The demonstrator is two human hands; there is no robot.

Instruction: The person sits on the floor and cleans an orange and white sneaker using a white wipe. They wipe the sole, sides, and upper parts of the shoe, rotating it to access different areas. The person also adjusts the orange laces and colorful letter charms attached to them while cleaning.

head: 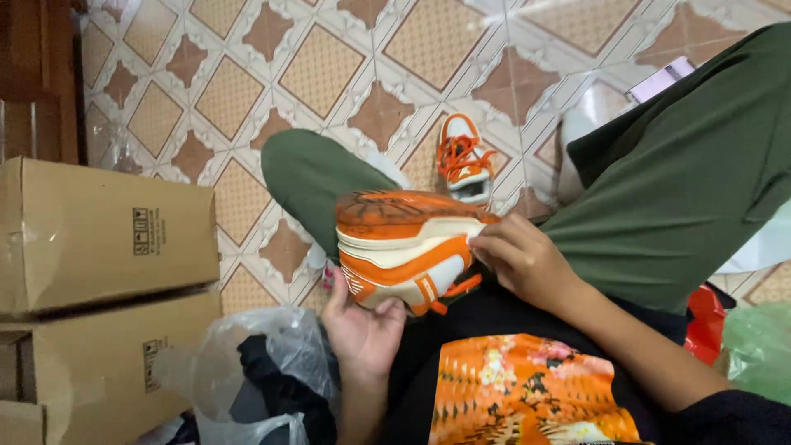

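Observation:
My left hand (362, 325) grips an orange and cream sneaker (404, 247) from below, turned on its side with the orange sole facing up. My right hand (519, 259) presses a small white wipe or cloth (476, 236) against the cream side of the sole near the heel. The shoe rests over my lap, against my green trouser legs (659, 198). A second matching sneaker (463, 161) with orange laces stands on the tiled floor just beyond.
Two stacked brown cardboard boxes (99, 239) stand at the left. A clear plastic bag (255, 363) with dark cloth lies beside my left forearm. A green bag (758, 346) and something red (704, 321) sit at the right. Patterned floor tiles (329, 66) stretch ahead.

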